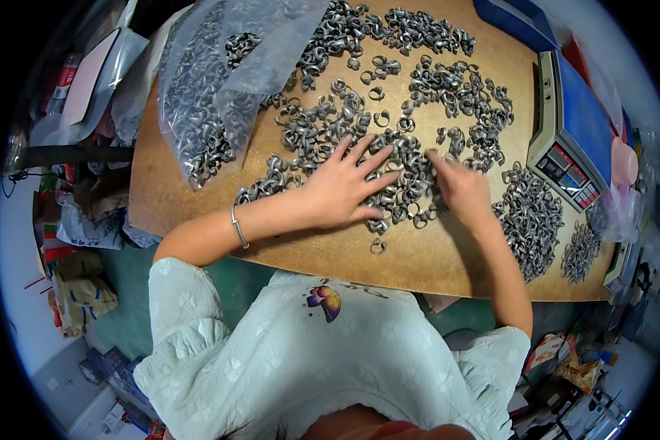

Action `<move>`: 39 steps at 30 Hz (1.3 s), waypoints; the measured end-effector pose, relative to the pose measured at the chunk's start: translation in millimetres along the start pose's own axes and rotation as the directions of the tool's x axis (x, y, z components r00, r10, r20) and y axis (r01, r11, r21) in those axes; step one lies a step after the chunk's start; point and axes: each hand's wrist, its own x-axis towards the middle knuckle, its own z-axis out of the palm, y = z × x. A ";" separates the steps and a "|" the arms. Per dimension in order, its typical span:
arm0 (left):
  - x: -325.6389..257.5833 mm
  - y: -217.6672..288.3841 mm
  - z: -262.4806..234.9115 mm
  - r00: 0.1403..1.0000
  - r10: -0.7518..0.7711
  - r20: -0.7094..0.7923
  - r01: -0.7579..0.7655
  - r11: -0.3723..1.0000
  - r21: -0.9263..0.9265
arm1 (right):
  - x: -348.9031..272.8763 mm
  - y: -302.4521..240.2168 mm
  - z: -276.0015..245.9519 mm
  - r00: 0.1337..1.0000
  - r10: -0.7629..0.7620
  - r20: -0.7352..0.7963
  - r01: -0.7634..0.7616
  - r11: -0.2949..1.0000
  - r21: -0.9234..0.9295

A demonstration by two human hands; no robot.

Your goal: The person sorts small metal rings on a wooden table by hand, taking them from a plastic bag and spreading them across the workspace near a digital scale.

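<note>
My left hand [339, 189] lies with its fingers spread over the left side of a heap of grey metal rings [411, 165] in the middle of the table. At the right side of that heap is my right hand [462, 189], its fingers curled and the forefinger reaching toward the rings. What the curled fingers hold, if anything, is hidden. Behind my left hand lies a looser spread of similar rings [308, 125]. One single ring [378, 246] sits apart, nearer the table's front edge.
A clear plastic bag [198, 95] full of rings lies at the far left of the wooden table [176, 209]. A blue-topped weighing scale [583, 110] stands at the right. Two more ring piles, one larger [528, 227] and one smaller [581, 253], lie right of my forearm.
</note>
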 end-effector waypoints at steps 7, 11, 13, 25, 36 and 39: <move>48.7 -28.4 -2.6 0.990 -0.101 -0.103 0.114 0.985 0.133 | 63.1 60.0 -0.1 0.966 0.227 -0.124 -0.243 0.960 -0.137; 55.5 -48.8 -9.7 0.934 -0.251 -0.254 0.278 0.958 0.075 | 50.0 27.7 -21.3 0.972 0.207 -0.113 -0.184 0.966 0.182; 41.1 -31.5 -18.1 0.957 -0.208 -0.203 0.216 0.976 0.020 | 25.0 -13.2 -29.3 0.984 -0.024 0.177 0.017 0.999 0.041; -44.9 23.3 -5.1 0.997 0.074 -0.034 -0.074 0.997 -0.020 | 28.3 23.3 -4.5 0.983 0.182 -0.004 -0.178 0.955 -0.239; -81.0 27.4 -6.4 0.980 -0.197 -0.025 0.198 0.980 0.014 | 56.8 -24.2 15.0 0.994 0.060 0.090 -0.030 0.952 -0.305; -100.8 31.8 1.5 0.965 -0.245 -0.095 0.241 0.969 -0.047 | 56.7 -5.8 4.7 0.981 0.169 0.092 -0.127 0.928 -0.350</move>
